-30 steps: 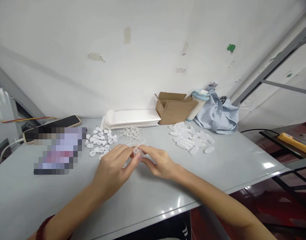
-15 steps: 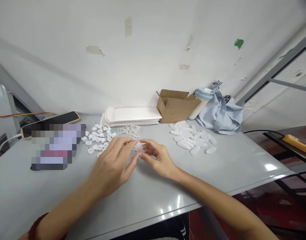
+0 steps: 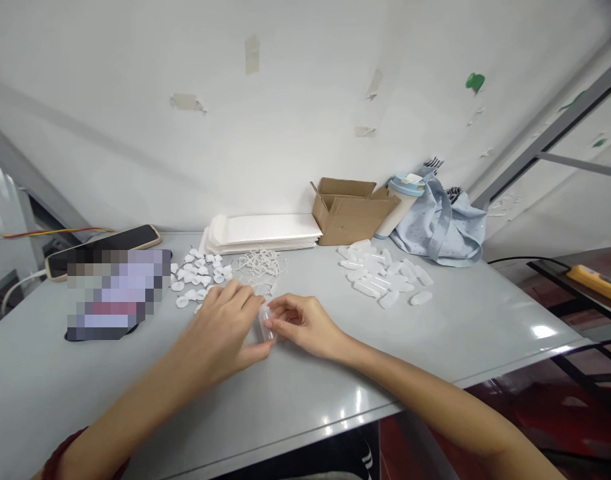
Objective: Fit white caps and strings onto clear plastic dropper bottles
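Note:
Just above the grey table, a small translucent plastic tube (image 3: 266, 325) with a rounded end is held between both hands. My left hand (image 3: 228, 327) grips it from the left, fingers over the top and thumb at its lower end. From the other side, my right hand (image 3: 308, 325) pinches it with thumb and fingertips. Behind the hands lie a tangle of thin white cords (image 3: 260, 267) and a scatter of small white pieces (image 3: 195, 275). Off to the right is a loose pile of similar translucent plastic pieces (image 3: 378, 283).
A stack of white envelopes (image 3: 265, 230), an open cardboard box (image 3: 352, 220), a cup with a blue lid (image 3: 400, 203) and a light blue cloth bag (image 3: 440, 230) stand along the wall. Toward the left lie a phone (image 3: 105, 250) on a cable and a blurred-out device (image 3: 118, 297).
Both hands have moved slightly down toward me with the tube. The tube is now turned more upright, showing more of its length.

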`<move>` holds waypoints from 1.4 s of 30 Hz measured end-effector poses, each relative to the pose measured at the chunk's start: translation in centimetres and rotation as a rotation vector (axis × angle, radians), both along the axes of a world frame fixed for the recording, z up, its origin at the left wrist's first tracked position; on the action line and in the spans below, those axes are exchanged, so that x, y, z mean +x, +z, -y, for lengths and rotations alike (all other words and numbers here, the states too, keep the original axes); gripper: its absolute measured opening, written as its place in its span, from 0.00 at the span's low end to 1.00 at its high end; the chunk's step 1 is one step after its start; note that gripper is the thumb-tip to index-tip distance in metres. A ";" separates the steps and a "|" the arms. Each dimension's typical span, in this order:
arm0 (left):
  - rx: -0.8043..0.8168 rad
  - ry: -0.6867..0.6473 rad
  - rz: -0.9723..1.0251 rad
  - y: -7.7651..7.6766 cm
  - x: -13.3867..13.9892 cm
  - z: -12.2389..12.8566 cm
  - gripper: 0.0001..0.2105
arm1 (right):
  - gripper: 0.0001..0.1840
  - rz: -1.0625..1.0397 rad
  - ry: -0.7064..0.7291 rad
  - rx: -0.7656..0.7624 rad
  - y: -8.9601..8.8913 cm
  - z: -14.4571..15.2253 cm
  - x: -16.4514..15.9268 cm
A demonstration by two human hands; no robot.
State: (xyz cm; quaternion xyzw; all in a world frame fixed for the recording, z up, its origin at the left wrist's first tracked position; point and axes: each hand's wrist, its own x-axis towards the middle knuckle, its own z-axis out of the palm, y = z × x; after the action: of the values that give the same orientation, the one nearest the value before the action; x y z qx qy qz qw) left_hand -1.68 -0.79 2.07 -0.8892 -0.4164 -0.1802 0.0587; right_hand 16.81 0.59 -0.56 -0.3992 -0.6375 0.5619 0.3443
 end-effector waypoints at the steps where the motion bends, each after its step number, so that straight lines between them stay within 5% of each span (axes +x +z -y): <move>1: -0.074 0.001 0.005 -0.1 -0.3 -0.1 0.12 | 0.12 0.054 0.008 0.039 0.0 0.0 0.0; 10: -0.388 0.063 0.009 -0.6 -1.2 -0.5 0.13 | 0.06 0.275 0.031 0.302 -0.2 -0.3 0.3; 19: -0.410 0.059 -0.015 -1.0 -2.5 -0.5 0.15 | 0.11 0.317 0.130 0.422 -0.7 -0.4 0.3; 24: -0.411 0.052 0.138 -0.4 -2.5 -1.1 0.21 | 0.12 0.312 0.121 0.427 -0.7 -0.5 0.4; 32: -0.238 0.185 0.223 -1.5 0.2 -2.9 0.12 | 0.10 0.312 0.110 0.348 -0.3 -0.9 0.5; 39: -0.178 0.251 0.135 -2.6 1.5 -3.8 0.12 | 0.05 0.262 -0.327 0.345 1.4 -3.2 2.6; 42: -0.211 0.258 0.194 -2.4 1.2 -3.9 0.13 | 0.04 0.413 -0.439 0.411 2.7 -5.0 4.9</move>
State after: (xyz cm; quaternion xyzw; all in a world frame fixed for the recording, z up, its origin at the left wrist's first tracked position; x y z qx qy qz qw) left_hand -0.45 3.14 -0.29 -0.8081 -0.5472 -0.2114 -0.0526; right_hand 21.73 5.55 2.15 -0.5539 -0.6924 0.2425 0.3936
